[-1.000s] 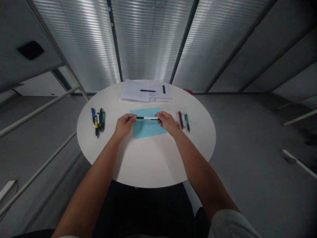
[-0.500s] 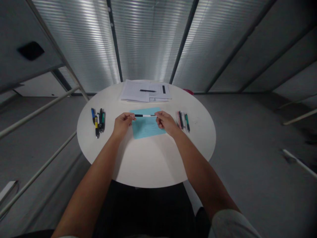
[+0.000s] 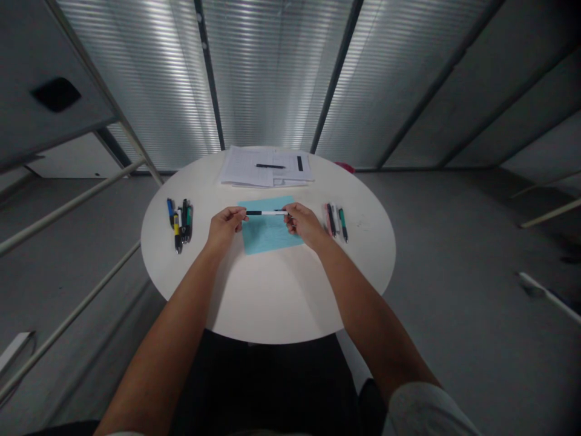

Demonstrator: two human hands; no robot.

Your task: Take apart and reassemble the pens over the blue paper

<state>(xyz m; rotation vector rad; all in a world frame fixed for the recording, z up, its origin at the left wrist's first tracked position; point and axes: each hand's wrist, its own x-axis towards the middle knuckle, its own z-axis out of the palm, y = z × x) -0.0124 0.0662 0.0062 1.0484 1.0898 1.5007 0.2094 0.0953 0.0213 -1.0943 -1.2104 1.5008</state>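
A black and white pen [image 3: 267, 212] is held level between my two hands, above a light blue sheet of paper [image 3: 265, 239]. My left hand [image 3: 227, 225] pinches its black end. The white end is gripped by the fingertips of my right hand [image 3: 303, 223]. Several pens and markers [image 3: 184, 221], among them blue, yellow, black and green ones, lie to the left of my left hand. Right of my right hand, several more pens [image 3: 336, 221] lie side by side, the outermost one green.
The round white table [image 3: 272, 303] carries a stack of printed papers [image 3: 247, 166] at its far side, with a black pen [image 3: 270, 166] on top. A metal rail [image 3: 72, 206] runs along the left. Behind the table stands a ribbed translucent wall [image 3: 272, 79].
Both hands stay almost in place with the pen between them. The right fingertips appear to have shifted slightly at the white end.
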